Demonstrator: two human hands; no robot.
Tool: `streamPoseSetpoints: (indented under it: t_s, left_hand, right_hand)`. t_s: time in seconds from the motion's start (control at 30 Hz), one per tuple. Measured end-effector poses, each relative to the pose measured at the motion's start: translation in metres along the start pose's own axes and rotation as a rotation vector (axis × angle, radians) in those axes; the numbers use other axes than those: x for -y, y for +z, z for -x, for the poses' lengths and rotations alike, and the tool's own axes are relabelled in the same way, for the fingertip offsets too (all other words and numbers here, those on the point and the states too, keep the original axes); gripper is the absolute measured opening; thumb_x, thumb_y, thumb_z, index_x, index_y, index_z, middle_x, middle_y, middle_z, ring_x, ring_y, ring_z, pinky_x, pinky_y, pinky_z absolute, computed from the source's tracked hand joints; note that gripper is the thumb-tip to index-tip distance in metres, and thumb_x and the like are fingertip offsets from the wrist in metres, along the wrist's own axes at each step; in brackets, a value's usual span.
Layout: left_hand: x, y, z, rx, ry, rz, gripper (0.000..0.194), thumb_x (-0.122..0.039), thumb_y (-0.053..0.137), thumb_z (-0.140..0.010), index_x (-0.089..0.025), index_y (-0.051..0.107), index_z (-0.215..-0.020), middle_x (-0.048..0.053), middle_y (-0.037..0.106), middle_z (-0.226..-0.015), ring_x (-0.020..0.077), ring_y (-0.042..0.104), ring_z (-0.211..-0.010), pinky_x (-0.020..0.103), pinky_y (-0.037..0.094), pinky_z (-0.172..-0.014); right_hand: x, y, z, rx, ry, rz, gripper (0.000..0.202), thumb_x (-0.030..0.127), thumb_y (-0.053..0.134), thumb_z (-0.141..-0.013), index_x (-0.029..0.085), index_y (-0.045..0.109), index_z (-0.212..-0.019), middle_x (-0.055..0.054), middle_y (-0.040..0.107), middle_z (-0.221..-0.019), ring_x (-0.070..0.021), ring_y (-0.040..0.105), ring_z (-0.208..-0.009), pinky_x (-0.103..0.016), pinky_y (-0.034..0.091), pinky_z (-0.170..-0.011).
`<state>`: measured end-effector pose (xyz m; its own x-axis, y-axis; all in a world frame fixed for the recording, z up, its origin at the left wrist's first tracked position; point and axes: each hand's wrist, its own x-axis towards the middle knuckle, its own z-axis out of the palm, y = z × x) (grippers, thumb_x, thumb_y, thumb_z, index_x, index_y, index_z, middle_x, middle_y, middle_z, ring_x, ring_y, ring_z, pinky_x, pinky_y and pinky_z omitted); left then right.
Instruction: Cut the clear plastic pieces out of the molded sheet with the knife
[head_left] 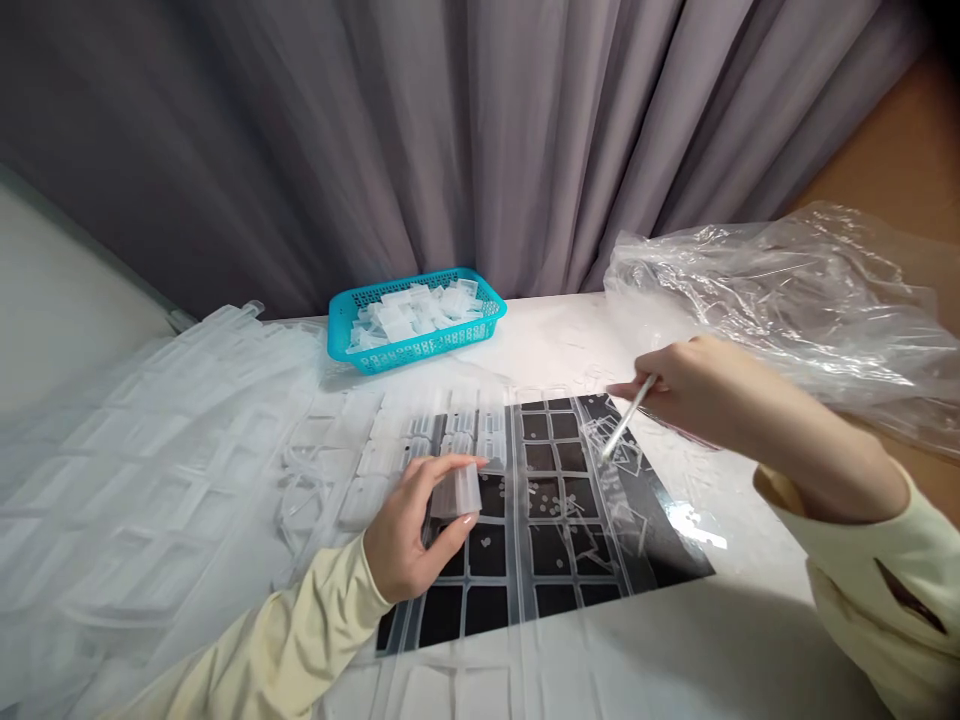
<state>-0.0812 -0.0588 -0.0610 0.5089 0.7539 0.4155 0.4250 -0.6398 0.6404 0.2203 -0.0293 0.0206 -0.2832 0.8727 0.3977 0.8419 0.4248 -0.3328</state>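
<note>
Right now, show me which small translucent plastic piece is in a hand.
The translucent piece pinched in the left hand, over the black mat; those piled in the blue basket have no hand on them.

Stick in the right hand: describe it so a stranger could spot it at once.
Find the black mat on the white table, then the right hand at its upper right. From that hand a slim, straight stick slants down; unlike the clear scraps near its lower end, it is whitish and held.
</note>
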Motion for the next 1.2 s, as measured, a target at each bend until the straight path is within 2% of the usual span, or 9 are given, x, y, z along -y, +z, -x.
streamPoseSetpoints:
  t_s: [0.13, 0.23, 0.37, 0.5, 0.6, 0.77, 0.9, 1.07, 1.2]
  left_hand:
    - [-0.003, 0.007, -0.001, -0.010, 0.078, -0.212, 0.050, -0.020, 0.049, -0.081, -0.021, 0.032, -0.128, 0.008, 0.058, -0.116, 0.0228, 0.053, -0.103, 0.039, 0.042, -0.088]
    - [-0.005, 0.008, 0.000, -0.008, 0.115, -0.256, 0.061, -0.017, 0.048, -0.076, -0.018, 0.026, -0.133, 0.010, 0.057, -0.119, 0.0241, 0.053, -0.105, 0.043, 0.038, -0.090]
    - [-0.002, 0.004, -0.001, -0.084, 0.115, -0.249, 0.065, -0.011, 0.042, -0.064, -0.015, 0.034, -0.129, 0.010, 0.053, -0.123, 0.0259, 0.047, -0.114, 0.045, 0.036, -0.092]
    - [0.004, 0.006, -0.002, -0.119, 0.083, -0.371, 0.050, -0.009, 0.038, -0.070, -0.017, 0.050, -0.118, 0.006, 0.054, -0.125, 0.0221, 0.046, -0.117, 0.041, 0.036, -0.092]
    - [0.006, 0.012, -0.002, -0.117, 0.040, -0.479, 0.040, -0.017, 0.038, -0.081, -0.017, 0.052, -0.119, 0.005, 0.053, -0.128, 0.0214, 0.045, -0.120, 0.041, 0.035, -0.091]
    - [0.004, 0.018, -0.001, -0.046, -0.018, -0.585, 0.038, -0.024, 0.039, -0.085, -0.014, 0.056, -0.118, 0.008, 0.052, -0.129, 0.0238, 0.043, -0.123, 0.044, 0.033, -0.094]
    - [0.003, 0.016, -0.001, -0.010, -0.041, -0.594, 0.036, -0.026, 0.041, -0.085, -0.019, 0.057, -0.117, 0.007, 0.052, -0.129, 0.0261, 0.046, -0.121, 0.049, 0.030, -0.097]
    - [0.005, 0.016, 0.000, 0.007, -0.031, -0.618, 0.034, -0.026, 0.039, -0.088, -0.026, 0.057, -0.118, 0.006, 0.050, -0.131, 0.0261, 0.047, -0.120, 0.050, 0.032, -0.097]
    - [0.007, 0.018, 0.001, 0.008, -0.019, -0.636, 0.035, -0.026, 0.037, -0.090, -0.026, 0.054, -0.121, 0.006, 0.048, -0.132, 0.0247, 0.049, -0.117, 0.049, 0.033, -0.097]
  right_hand:
    - [0.053, 0.035, 0.001, 0.247, 0.077, -0.234, 0.041, 0.045, 0.048, -0.086, 0.019, 0.041, -0.054, 0.005, 0.040, -0.041, -0.0064, 0.029, -0.036, -0.020, 0.023, -0.037]
    - [0.077, 0.070, 0.007, 0.279, 0.120, -0.416, 0.028, 0.038, 0.059, -0.080, 0.019, 0.045, -0.065, 0.004, 0.049, -0.049, -0.0075, 0.041, -0.042, -0.019, 0.029, -0.040]
    - [0.081, 0.098, 0.018, 0.236, 0.174, -0.516, 0.024, 0.027, 0.064, -0.075, 0.020, 0.041, -0.072, 0.002, 0.057, -0.060, -0.0107, 0.050, -0.050, -0.020, 0.036, -0.046]
    - [0.077, 0.102, 0.025, 0.242, 0.169, -0.556, 0.022, 0.023, 0.060, -0.076, 0.022, 0.038, -0.075, 0.000, 0.062, -0.072, -0.0126, 0.054, -0.056, -0.023, 0.041, -0.052]
    - [0.078, 0.100, 0.028, 0.280, 0.164, -0.535, 0.021, 0.025, 0.057, -0.078, 0.022, 0.036, -0.074, -0.001, 0.064, -0.078, -0.0125, 0.055, -0.057, -0.023, 0.041, -0.052]
    - [0.081, 0.098, 0.031, 0.329, 0.108, -0.397, 0.018, 0.029, 0.050, -0.083, 0.022, 0.035, -0.075, 0.001, 0.059, -0.064, -0.0093, 0.039, -0.043, -0.021, 0.033, -0.043]
    - [0.085, 0.103, 0.029, 0.363, 0.059, -0.333, 0.021, 0.035, 0.049, -0.085, 0.023, 0.033, -0.076, 0.004, 0.051, -0.056, -0.0099, 0.036, -0.041, -0.021, 0.029, -0.041]
    - [0.082, 0.109, 0.030, 0.365, -0.010, -0.286, 0.019, 0.024, 0.047, -0.085, 0.024, 0.029, -0.078, 0.005, 0.047, -0.058, -0.0102, 0.036, -0.043, -0.020, 0.030, -0.042]
    - [0.080, 0.110, 0.038, 0.330, -0.026, -0.318, 0.020, 0.021, 0.045, -0.085, 0.023, 0.027, -0.076, 0.005, 0.045, -0.059, -0.0093, 0.035, -0.043, -0.019, 0.031, -0.043]
